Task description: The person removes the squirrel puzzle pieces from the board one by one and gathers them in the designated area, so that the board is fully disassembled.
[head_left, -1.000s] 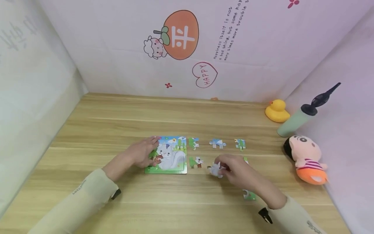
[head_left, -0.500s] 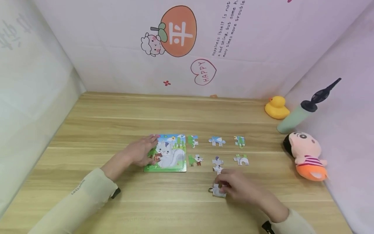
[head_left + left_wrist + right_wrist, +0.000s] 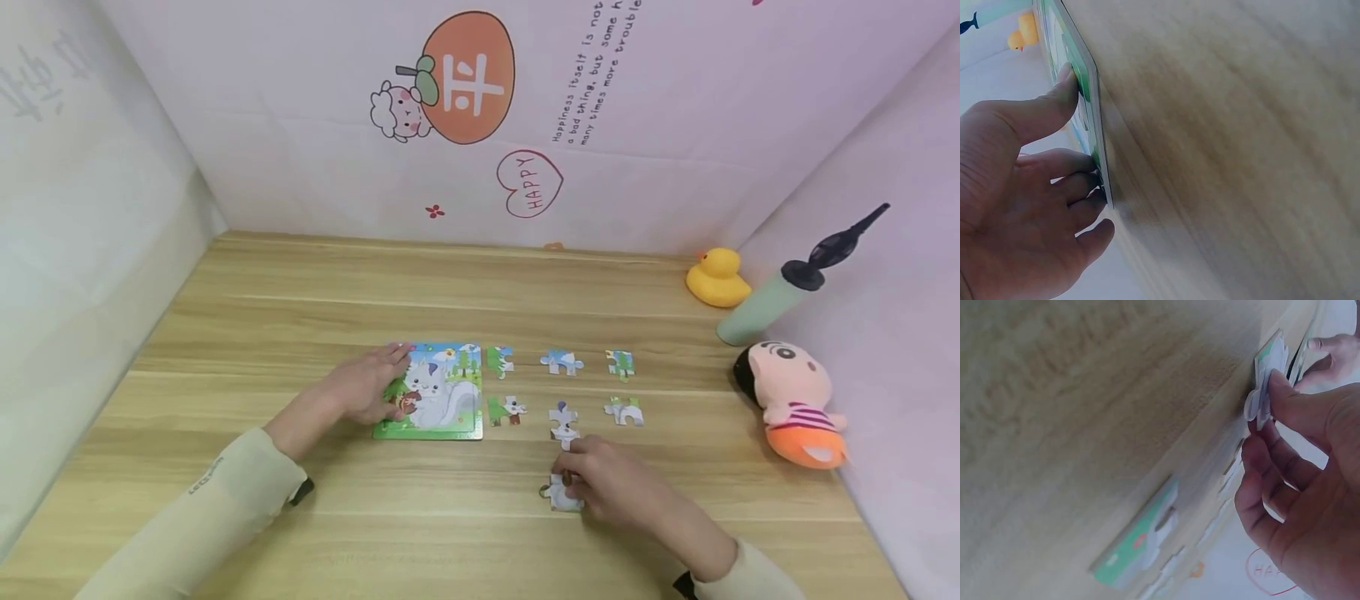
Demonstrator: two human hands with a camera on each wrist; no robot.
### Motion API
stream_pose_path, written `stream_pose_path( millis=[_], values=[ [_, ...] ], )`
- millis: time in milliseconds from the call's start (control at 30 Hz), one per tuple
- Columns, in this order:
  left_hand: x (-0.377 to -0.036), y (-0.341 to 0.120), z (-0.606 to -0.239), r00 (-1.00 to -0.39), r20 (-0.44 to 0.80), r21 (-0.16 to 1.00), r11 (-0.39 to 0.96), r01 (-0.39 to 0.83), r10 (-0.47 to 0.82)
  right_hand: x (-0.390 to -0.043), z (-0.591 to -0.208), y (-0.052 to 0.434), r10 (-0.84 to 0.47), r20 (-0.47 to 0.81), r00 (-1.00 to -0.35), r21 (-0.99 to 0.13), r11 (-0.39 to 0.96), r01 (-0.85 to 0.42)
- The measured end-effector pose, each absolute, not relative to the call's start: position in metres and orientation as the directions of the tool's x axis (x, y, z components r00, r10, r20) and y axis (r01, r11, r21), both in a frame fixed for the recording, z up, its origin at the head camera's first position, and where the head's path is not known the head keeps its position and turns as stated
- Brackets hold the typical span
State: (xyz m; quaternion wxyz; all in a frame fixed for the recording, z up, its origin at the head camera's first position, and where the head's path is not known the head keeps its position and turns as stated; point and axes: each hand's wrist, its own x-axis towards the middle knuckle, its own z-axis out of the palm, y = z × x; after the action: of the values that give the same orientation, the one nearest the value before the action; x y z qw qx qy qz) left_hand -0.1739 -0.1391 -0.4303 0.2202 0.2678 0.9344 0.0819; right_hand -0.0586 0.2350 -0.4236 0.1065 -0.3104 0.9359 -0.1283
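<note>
My left hand (image 3: 367, 387) rests on the left side of a square jigsaw board (image 3: 468, 435) with a white squirrel picture. In the left wrist view the thumb (image 3: 1063, 94) lies on the board and the other fingers touch its edge. My right hand (image 3: 611, 483) pinches a grey-white jigsaw piece (image 3: 558, 496) by its right side. The right wrist view shows this piece (image 3: 1266, 369) between thumb and fingers, low at the table. Just beyond the right hand lies the middle piece (image 3: 562, 419), with a squirrel-face print.
Other jigsaw pieces lie in rows right of the board, including a blue one (image 3: 562, 362) and a green-white one (image 3: 624, 411). A green-edged piece (image 3: 1141, 540) shows in the right wrist view. A yellow duck (image 3: 717, 277), green pump (image 3: 765, 308) and plush doll (image 3: 795, 404) stand right.
My right hand has brought the pinched piece from over the middle row toward me, uncovering the squirrel-face piece. It hardly moves in the last half second. My left hand stays on the board.
</note>
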Motion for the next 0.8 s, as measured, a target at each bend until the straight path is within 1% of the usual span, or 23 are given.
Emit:
stream_pose_path(
  millis=[133,233,600,700,800],
  values=[
    [-0.174,-0.140,-0.428,-0.763,-0.365,0.277,0.845,0.459,0.534,-0.055,-0.422,0.232,-0.615,-0.077,-0.784,-0.161,0.784,-0.599],
    [-0.174,-0.140,-0.427,-0.763,-0.366,0.275,0.845,0.458,0.533,-0.053,-0.421,0.229,-0.624,-0.051,-0.780,-0.086,0.781,-0.619],
    [-0.171,-0.142,-0.428,-0.757,-0.364,0.272,0.839,0.470,0.542,-0.047,-0.419,0.222,-0.655,-0.031,-0.755,0.064,0.752,-0.656],
    [-0.171,-0.142,-0.429,-0.756,-0.359,0.275,0.836,0.474,0.547,-0.048,-0.419,0.221,-0.662,-0.026,-0.749,0.069,0.746,-0.662],
    [-0.172,-0.141,-0.429,-0.752,-0.352,0.279,0.829,0.484,0.557,-0.051,-0.416,0.218,-0.684,0.009,-0.730,0.079,0.728,-0.681]
  ],
)
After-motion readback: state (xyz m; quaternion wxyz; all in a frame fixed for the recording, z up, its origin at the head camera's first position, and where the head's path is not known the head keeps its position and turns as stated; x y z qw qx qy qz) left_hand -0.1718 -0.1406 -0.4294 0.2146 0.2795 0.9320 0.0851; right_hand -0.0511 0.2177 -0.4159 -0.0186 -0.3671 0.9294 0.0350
